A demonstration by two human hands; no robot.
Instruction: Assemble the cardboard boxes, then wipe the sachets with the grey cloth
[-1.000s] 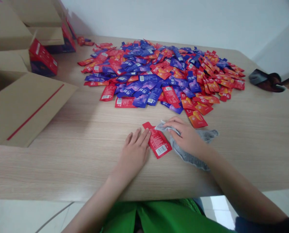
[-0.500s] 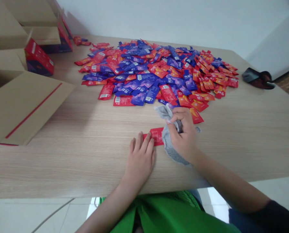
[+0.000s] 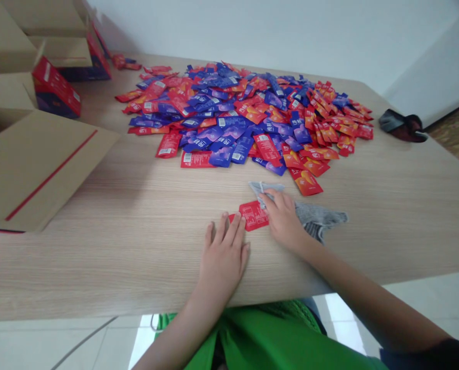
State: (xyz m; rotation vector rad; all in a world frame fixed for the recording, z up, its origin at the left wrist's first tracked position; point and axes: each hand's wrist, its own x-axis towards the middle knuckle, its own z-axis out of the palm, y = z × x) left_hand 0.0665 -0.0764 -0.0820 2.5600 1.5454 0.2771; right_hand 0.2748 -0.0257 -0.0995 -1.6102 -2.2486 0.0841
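Note:
A red packet lies flat near the front of the table, printed side up. My left hand rests palm down with its fingertips on the packet's left end, fingers stretched out and slightly apart. At the packet's right end, my right hand presses down, its fingers closed on a grey cloth. One part of the cloth sticks out beyond the fingertips and the rest trails to the right under the wrist. Behind both hands spreads a large pile of red and blue packets.
Open cardboard boxes stand at the left, one flap reaching over the table. A dark, shiny curved object lies at the far right. A white wall is behind the pile.
My right hand has come down onto the packet's right end, and the bunched cloth now lies spread to the right. More of the packet shows. My left hand has hardly moved.

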